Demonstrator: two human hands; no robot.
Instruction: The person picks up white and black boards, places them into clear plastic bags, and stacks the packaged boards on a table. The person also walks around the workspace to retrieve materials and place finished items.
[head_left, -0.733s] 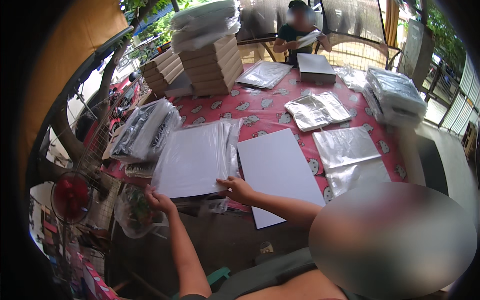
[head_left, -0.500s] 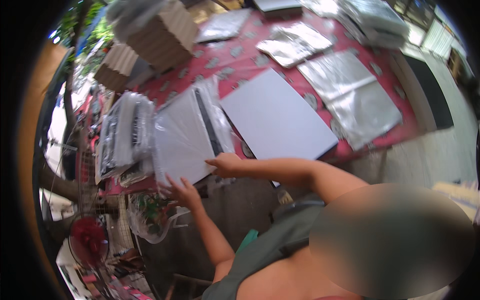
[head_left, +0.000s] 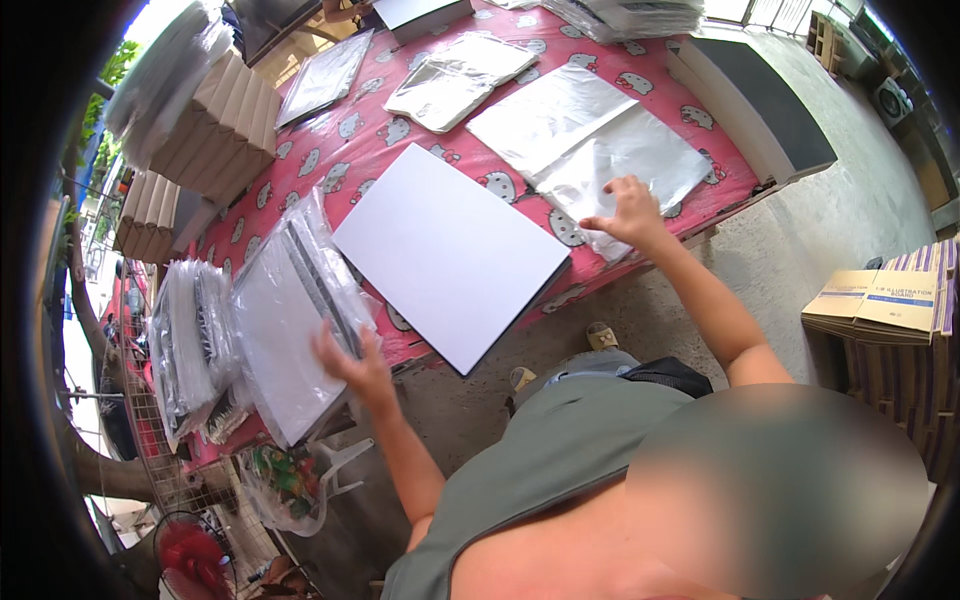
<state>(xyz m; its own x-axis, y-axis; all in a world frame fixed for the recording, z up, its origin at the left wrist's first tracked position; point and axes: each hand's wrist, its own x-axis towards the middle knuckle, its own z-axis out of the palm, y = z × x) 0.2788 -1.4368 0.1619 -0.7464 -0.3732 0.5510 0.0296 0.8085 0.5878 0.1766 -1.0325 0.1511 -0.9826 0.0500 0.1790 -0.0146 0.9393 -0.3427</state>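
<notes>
My left hand (head_left: 358, 366), a little blurred, has its fingers spread over the right edge of a white board in a clear plastic sleeve (head_left: 280, 335). A dark strip runs along that sleeved board. To its right lies a stack of white boards (head_left: 450, 245) with a dark lower edge. Fingers apart and slightly curled, my right hand (head_left: 632, 214) is at the near corner of a pile of clear plastic bags (head_left: 600, 135). Whether its fingertips touch the plastic I cannot tell. Neither hand shows anything in its grip.
A pink patterned cloth (head_left: 265, 205) covers the table. More sleeved boards (head_left: 190, 340) are piled at the left, with tall stacks of brown cardboard (head_left: 225, 125) behind. A long dark-topped box (head_left: 765, 105) lines the right edge. Cartons (head_left: 870, 300) stand at the right.
My right hand has left the sleeved board and swung right to the plastic bags. My left hand has lifted its fingers near the sleeve's edge. The view has shifted right.
</notes>
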